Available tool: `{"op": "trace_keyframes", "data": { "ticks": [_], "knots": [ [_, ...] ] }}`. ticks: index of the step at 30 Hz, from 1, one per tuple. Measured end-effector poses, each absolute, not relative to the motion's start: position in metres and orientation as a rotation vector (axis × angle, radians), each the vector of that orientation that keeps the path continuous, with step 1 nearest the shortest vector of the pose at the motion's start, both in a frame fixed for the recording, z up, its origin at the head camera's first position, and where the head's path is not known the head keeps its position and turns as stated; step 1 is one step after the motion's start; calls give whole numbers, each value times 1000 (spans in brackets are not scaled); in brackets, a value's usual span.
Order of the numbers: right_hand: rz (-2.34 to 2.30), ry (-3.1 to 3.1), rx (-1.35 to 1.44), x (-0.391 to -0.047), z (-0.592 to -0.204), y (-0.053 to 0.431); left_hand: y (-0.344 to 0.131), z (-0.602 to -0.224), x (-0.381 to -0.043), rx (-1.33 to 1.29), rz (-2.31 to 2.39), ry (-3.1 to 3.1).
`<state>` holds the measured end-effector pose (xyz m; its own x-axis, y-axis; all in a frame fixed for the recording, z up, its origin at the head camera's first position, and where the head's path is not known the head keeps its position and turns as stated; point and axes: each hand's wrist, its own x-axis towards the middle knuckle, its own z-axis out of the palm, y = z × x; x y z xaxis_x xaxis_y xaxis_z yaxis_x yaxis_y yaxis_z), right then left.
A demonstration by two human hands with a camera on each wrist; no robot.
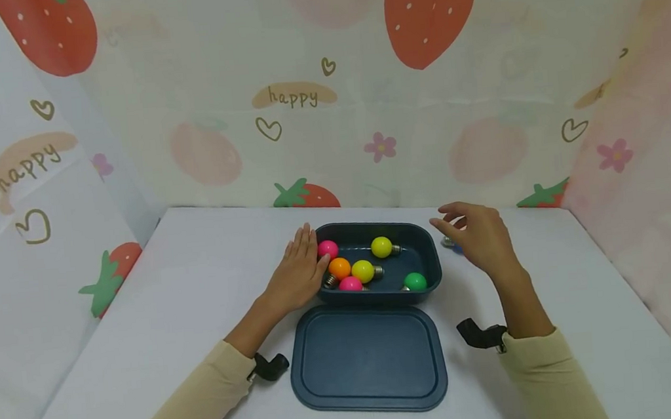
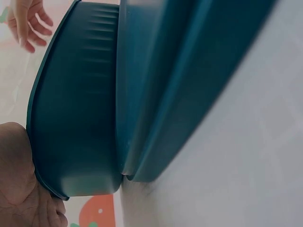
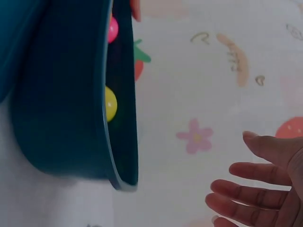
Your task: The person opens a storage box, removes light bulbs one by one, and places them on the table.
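Observation:
A dark blue box (image 1: 386,296) holds several round bulbs: pink (image 1: 328,249), orange (image 1: 340,267), yellow (image 1: 363,271) and green (image 1: 415,281) ones with metal screw bases. Along the box's left rim rests my left hand (image 1: 296,275), its fingers straight and together. My right hand (image 1: 480,237) hovers to the right of the box with relaxed, parted fingers and nothing between them. Partly hidden behind it, a blue bulb (image 1: 448,242) lies on the table. In the right wrist view, the fingers of that hand (image 3: 265,189) are apart from the box (image 3: 61,99).
A flat blue lid (image 1: 371,358) lies just in front of the box on the white table (image 1: 217,284). Patterned cloth walls (image 1: 330,137) with strawberries and hearts stand behind and at both sides. Black wrist mounts (image 1: 481,335) sit at both cuffs.

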<state>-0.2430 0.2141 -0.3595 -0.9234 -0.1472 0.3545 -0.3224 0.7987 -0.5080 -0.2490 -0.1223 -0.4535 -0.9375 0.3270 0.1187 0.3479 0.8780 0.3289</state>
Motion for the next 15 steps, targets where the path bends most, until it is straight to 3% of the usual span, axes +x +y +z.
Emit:
{"op": "trace_keyframes", "data": {
  "ticks": [15],
  "knots": [
    [657,-2877,699,-243,-363,158,-122,-455,-249,-532,-532,-2979]
  ]
}}
